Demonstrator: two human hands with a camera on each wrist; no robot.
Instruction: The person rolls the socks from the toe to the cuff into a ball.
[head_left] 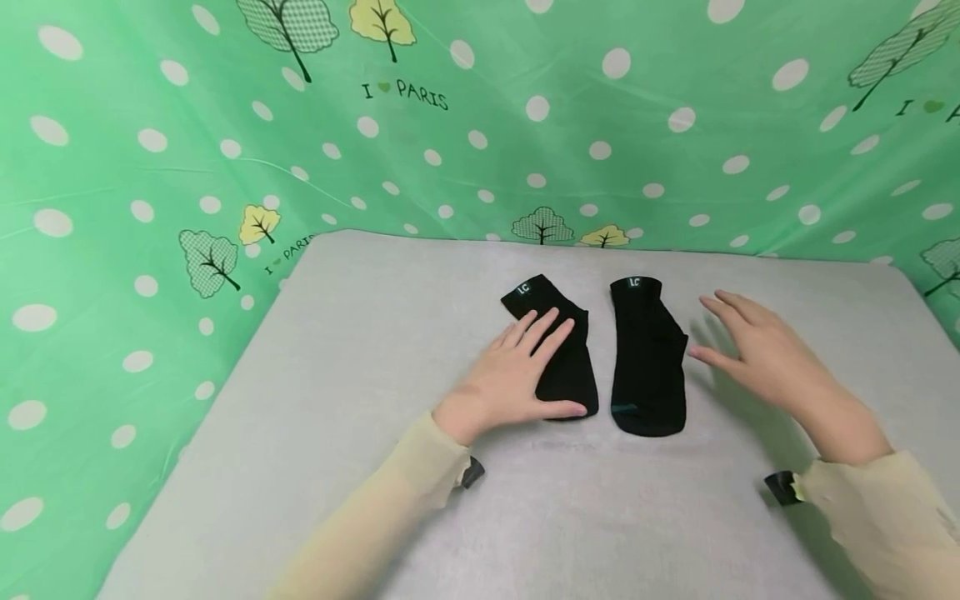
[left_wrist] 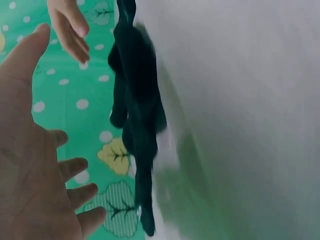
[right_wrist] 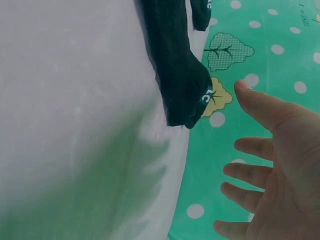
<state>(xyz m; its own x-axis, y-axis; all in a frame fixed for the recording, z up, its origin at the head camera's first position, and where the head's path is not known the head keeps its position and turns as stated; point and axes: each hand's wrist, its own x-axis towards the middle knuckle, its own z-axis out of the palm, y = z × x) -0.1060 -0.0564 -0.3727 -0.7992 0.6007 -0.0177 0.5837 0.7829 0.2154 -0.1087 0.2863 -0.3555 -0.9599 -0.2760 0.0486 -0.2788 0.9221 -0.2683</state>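
Two black ankle socks lie flat side by side, each with a small white "LC" mark at the cuff. My left hand [head_left: 504, 385] hovers over the left sock [head_left: 567, 375], fingers spread, hiding part of its left side. In the left wrist view a gap shows between that palm and the dark sock fabric [left_wrist: 137, 75]. To the right of the right sock [head_left: 648, 375] my right hand [head_left: 776, 362] is held above the table, its fingers extended and apart. The right wrist view shows that hand [right_wrist: 285, 160] holding nothing, with a sock cuff beyond the thumb.
Both socks lie on a light grey tabletop [head_left: 337, 358]. Green cloth [head_left: 480, 158] with white dots and printed trees hangs behind the table and along its left side. A small black piece [head_left: 782, 488] shows at the right sleeve, and another [head_left: 472, 473] at the left sleeve.
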